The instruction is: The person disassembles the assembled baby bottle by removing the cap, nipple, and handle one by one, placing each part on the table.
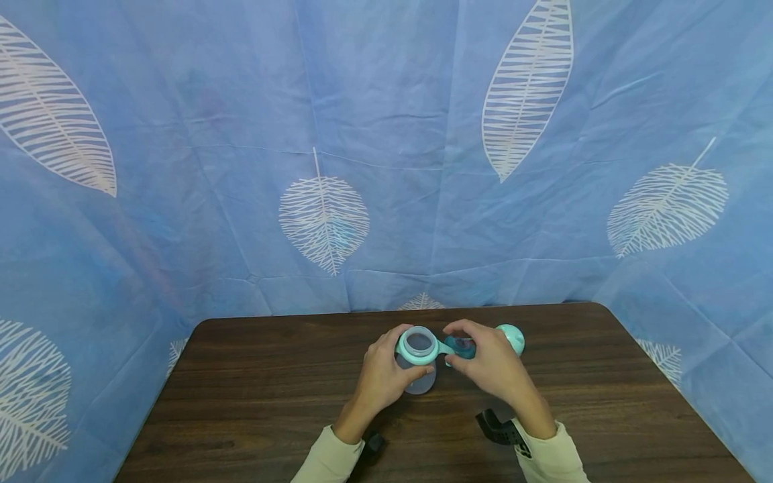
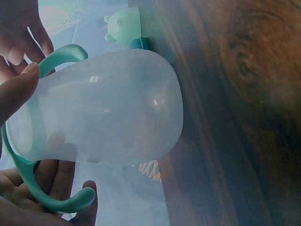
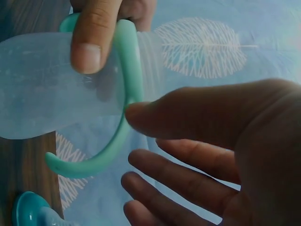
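A translucent baby bottle [image 2: 113, 108] stands upright on the table, open at the top. A mint two-handled ring [image 3: 131, 70] sits around its neck. My left hand [image 1: 386, 365] grips the bottle at the ring, thumb on the near side and fingers on the far side. My right hand [image 1: 489, 359] is at the right handle; its thumb tip [image 3: 141, 117] touches the ring while the other fingers stay spread and loosely bent. Just beyond that hand lies a teal collar [image 3: 29, 209] with a clear part, partly hidden by the hand in the head view.
A mint cap [image 1: 512, 337] with small ears stands behind the right hand on the dark wooden table [image 1: 272, 402]. Black wrist straps [image 1: 501, 429] are worn at both sleeves. A blue leaf-patterned cloth [image 1: 392, 168] hangs behind the table's far edge.
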Motion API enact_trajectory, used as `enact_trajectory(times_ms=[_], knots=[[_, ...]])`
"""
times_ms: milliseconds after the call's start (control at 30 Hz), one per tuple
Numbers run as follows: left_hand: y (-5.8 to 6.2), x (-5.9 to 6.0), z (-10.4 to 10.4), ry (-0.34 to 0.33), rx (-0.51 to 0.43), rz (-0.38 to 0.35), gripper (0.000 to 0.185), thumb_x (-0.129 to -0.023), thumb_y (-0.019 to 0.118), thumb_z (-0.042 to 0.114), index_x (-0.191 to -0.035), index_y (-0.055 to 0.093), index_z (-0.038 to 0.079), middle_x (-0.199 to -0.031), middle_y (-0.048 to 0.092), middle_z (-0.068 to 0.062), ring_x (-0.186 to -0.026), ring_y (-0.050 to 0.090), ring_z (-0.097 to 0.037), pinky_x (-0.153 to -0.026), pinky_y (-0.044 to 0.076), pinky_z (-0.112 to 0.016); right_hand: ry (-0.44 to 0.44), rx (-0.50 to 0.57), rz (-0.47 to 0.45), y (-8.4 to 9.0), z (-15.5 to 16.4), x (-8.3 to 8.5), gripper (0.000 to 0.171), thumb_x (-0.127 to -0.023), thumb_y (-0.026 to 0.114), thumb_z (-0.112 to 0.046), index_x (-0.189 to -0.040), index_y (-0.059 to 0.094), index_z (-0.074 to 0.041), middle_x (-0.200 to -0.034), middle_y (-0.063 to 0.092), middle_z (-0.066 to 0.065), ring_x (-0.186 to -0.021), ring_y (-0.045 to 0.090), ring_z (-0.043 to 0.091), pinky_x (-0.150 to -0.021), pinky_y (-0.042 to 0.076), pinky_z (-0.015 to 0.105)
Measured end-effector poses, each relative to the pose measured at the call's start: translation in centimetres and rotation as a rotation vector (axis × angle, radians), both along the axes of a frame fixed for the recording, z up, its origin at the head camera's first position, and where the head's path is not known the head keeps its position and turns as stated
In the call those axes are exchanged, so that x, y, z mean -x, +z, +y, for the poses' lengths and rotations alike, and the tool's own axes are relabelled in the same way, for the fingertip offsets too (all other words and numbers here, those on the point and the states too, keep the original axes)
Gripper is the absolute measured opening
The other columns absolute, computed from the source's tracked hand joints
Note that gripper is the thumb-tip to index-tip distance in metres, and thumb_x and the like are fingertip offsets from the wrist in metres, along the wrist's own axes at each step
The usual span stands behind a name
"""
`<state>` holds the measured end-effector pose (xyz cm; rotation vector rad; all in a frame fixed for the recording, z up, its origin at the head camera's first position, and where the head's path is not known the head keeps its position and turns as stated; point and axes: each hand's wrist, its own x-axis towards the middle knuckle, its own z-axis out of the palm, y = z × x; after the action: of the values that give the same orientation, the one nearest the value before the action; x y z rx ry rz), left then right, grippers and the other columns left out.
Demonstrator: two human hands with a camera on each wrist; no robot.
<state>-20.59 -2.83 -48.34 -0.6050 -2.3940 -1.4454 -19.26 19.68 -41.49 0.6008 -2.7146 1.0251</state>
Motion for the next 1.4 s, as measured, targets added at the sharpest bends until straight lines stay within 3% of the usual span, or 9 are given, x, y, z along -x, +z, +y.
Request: enact_trajectory(times_ms=[200,433,867,1400], knots=[[-0.2,0.1,0.0,-0.002,-0.006,0.009,0.074,-0.082,0.102,0.023,-0.143,0.066,0.004,-0.131,0.074,-0.009,-0.115,0.074,-0.029,-0.095,0.061,-0.052,0.057,0.016,-0.004,-0.7,-0.5,0.4,0.039,-0.091,0.088,0.003,-0.127,0.074,-0.003,-0.12,0.078,0.013,-0.104,0.077,0.035,-0.087,0.064,0.053],[-0.4,0.2,0.0,-0.005,-0.012,0.021,0.074,-0.081,0.103,0.023,-0.143,0.066,0.003,-0.13,0.074,-0.009,-0.115,0.074,-0.029,-0.095,0.061,-0.051,0.055,0.009,-0.003,-1.5,-0.6,0.7,0.036,-0.093,0.085,0.006,-0.126,0.075,-0.003,-0.115,0.079,0.01,-0.101,0.078,0.03,-0.087,0.064,0.047],[-0.3,0.0,-0.1,0.028,-0.01,-0.034,0.085,-0.08,0.103,0.029,-0.15,0.063,0.004,-0.133,0.072,-0.011,-0.116,0.069,-0.034,-0.095,0.057,-0.057,0.088,-0.006,0.01,-1.7,-0.6,0.9,0.045,-0.092,0.082,0.012,-0.134,0.072,-0.002,-0.109,0.077,0.004,-0.096,0.076,0.023,-0.085,0.063,0.036],[-0.6,0.1,-0.2,0.064,0.021,-0.014,0.095,-0.075,0.106,0.038,-0.152,0.06,0.007,-0.131,0.073,-0.011,-0.112,0.069,-0.033,-0.09,0.058,-0.054,0.121,-0.002,0.005,-1.4,-0.7,0.6,0.046,-0.094,0.078,0.013,-0.137,0.071,-0.002,-0.113,0.077,0.006,-0.098,0.076,0.025,-0.087,0.064,0.038]])
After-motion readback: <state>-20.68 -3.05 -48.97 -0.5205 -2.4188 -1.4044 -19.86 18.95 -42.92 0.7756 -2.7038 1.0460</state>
